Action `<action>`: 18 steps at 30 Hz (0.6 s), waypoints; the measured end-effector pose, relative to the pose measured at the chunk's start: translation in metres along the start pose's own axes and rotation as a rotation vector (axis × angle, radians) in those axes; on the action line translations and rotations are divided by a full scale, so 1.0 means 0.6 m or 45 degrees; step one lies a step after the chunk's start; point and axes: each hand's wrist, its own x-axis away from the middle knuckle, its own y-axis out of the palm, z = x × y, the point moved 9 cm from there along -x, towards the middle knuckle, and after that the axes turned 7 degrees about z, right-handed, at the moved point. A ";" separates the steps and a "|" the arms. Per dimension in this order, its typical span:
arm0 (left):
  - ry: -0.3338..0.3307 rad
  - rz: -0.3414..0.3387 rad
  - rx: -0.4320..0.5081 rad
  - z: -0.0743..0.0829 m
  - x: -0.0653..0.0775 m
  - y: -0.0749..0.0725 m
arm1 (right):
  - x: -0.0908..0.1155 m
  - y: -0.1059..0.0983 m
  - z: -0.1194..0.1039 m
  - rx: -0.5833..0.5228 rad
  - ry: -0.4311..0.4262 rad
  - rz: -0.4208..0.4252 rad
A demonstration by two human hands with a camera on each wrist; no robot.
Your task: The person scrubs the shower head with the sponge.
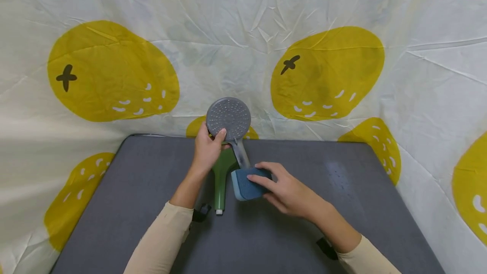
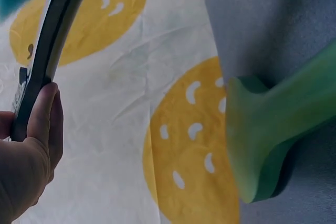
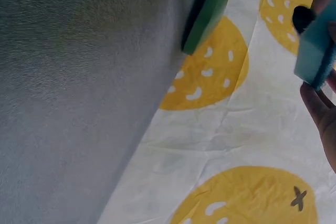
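Note:
My left hand [image 1: 207, 149] grips a grey shower head [image 1: 228, 117] by the rim of its round spray face, thumb in front. The nozzles face me and the handle [image 1: 241, 155] slants down to the right. My right hand [image 1: 287, 189] holds a blue sponge [image 1: 249, 184] between thumb and fingers, at the handle's lower end, which it hides in the head view. In the right wrist view, the handle's dark end [image 3: 303, 19] shows beside the sponge [image 3: 315, 51]. Behind and below is a green tool [image 2: 278, 124] with a flared head and a white-tipped handle.
A dark grey tabletop [image 1: 125, 223] lies under the hands, with a faint damp-looking patch [image 1: 338, 174] at the right. White cloth [image 1: 228, 33] printed with yellow fruit hangs behind and beside the table.

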 end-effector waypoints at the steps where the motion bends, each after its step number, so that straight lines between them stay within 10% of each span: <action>1: 0.004 -0.008 0.014 0.001 0.001 0.001 | -0.003 -0.002 0.005 0.003 0.025 0.014; 18: -0.048 -0.087 0.241 0.005 0.013 0.013 | -0.056 -0.032 0.065 -0.201 0.208 0.240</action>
